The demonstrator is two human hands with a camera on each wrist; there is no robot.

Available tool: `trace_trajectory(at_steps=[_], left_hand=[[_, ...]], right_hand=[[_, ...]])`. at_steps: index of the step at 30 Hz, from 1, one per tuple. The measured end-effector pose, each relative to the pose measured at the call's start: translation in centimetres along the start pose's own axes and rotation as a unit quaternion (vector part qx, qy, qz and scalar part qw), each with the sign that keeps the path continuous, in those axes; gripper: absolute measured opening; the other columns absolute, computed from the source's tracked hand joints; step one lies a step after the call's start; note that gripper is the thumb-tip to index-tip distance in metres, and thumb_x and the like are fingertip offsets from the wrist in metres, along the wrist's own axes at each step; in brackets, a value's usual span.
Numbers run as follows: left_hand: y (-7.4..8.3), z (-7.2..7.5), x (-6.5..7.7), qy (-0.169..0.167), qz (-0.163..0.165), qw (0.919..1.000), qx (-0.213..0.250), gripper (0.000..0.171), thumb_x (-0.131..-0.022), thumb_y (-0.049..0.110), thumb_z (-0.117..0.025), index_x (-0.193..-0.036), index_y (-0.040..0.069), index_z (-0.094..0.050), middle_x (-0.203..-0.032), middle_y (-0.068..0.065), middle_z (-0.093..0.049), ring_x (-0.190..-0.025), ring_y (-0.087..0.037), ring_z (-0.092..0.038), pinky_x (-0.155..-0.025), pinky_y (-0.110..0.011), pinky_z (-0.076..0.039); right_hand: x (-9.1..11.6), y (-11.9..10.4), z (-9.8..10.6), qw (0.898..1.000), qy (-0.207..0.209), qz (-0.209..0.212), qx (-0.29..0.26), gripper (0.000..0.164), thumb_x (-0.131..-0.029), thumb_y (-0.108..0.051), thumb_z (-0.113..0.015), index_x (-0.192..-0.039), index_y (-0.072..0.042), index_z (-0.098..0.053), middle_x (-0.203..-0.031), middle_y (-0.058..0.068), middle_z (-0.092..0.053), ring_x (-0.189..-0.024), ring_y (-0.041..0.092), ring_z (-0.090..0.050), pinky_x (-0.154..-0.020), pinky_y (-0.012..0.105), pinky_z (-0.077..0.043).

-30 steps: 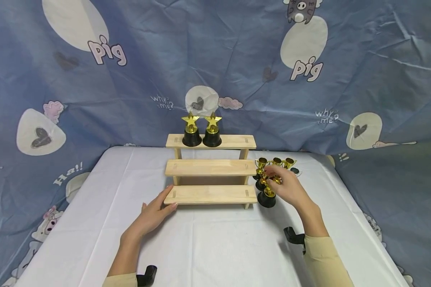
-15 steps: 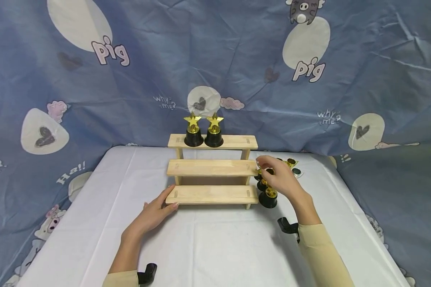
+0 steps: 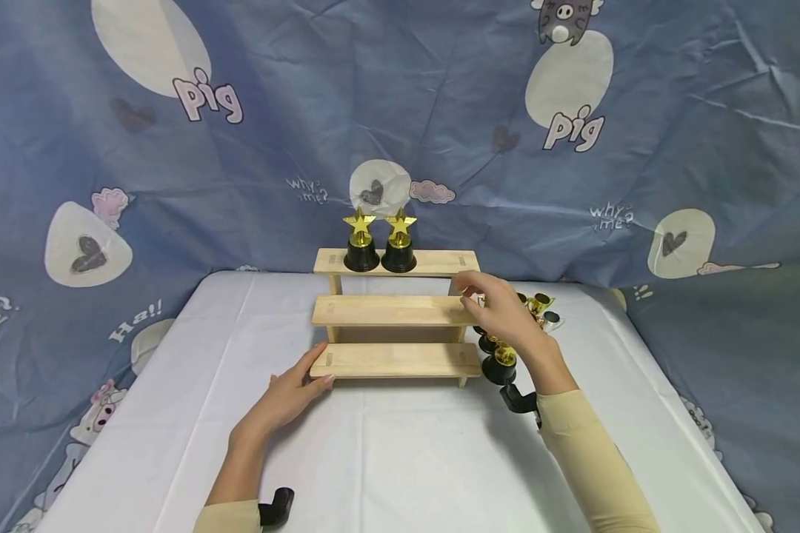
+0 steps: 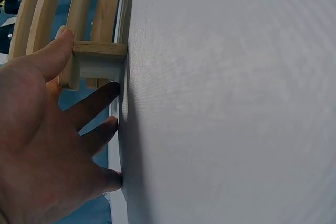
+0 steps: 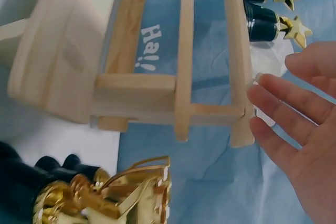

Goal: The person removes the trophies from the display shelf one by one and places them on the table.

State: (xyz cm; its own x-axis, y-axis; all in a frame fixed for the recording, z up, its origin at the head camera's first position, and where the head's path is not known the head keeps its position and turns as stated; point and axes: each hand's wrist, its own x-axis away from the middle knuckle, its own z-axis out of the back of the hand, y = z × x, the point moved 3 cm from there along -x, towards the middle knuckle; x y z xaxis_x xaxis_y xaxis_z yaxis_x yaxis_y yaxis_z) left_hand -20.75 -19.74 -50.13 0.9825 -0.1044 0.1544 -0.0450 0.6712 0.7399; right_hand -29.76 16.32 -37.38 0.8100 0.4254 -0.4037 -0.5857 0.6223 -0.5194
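Observation:
A three-step wooden stand (image 3: 393, 311) stands on the white table. Two star trophies (image 3: 361, 252) with gold tops and black bases sit side by side on its top step. My left hand (image 3: 283, 400) holds the left end of the bottom step, its thumb (image 4: 60, 51) against the front edge. At the stand's right end hovers my right hand (image 3: 503, 314), fingers loosely bent. Nothing shows between its fingers (image 5: 283, 114) in the right wrist view. Gold trophies (image 3: 500, 364) cluster to the right of the stand, some hidden behind that hand.
Gold cup trophies (image 3: 540, 302) and a silver one (image 3: 550, 320) stand behind the right hand. White cloth covers the table (image 3: 400, 459). A blue printed curtain (image 3: 273, 185) rises behind and at both sides.
My right hand has moved left from over the trophies to the stand's right end, rising a little. My left hand stays on the bottom step.

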Motion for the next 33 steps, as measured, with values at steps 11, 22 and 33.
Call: trace_trajectory(at_steps=[11,22,33], left_hand=[[-0.2,-0.1,0.1,0.004,-0.004,1.0,0.007,0.079,-0.094,0.059,-0.055,-0.159,0.031,-0.02,-0.164,-0.013,-0.027,-0.15,-0.046,-0.022,-0.108,-0.08,0.013],[0.0,-0.2,0.1,0.008,-0.004,0.9999,0.006,0.077,-0.096,0.056,-0.056,-0.159,0.03,-0.021,-0.164,-0.012,-0.028,-0.15,-0.046,-0.022,-0.109,-0.079,0.012],[-0.1,-0.2,0.2,0.009,-0.004,0.9999,0.01,0.075,-0.097,0.053,-0.057,-0.159,0.03,-0.022,-0.163,-0.012,-0.03,-0.15,-0.045,-0.023,-0.109,-0.08,0.012]], right_hand=[[-1.8,0.1,-0.6,0.999,0.0,-0.021,-0.041,0.04,-0.092,-0.006,-0.063,-0.131,-0.012,-0.06,-0.109,0.01,-0.071,-0.096,0.021,-0.07,-0.094,0.043,-0.055],[-3.8,-0.1,-1.6,0.997,0.028,-0.025,-0.074,0.042,-0.092,-0.009,-0.064,-0.134,-0.011,-0.059,-0.112,0.012,-0.07,-0.097,0.024,-0.072,-0.089,0.04,-0.058],[-5.9,-1.0,-2.2,0.989,0.042,-0.022,-0.139,0.049,-0.094,-0.012,-0.066,-0.141,-0.019,-0.054,-0.126,0.014,-0.064,-0.105,0.027,-0.067,-0.092,0.041,-0.056]])
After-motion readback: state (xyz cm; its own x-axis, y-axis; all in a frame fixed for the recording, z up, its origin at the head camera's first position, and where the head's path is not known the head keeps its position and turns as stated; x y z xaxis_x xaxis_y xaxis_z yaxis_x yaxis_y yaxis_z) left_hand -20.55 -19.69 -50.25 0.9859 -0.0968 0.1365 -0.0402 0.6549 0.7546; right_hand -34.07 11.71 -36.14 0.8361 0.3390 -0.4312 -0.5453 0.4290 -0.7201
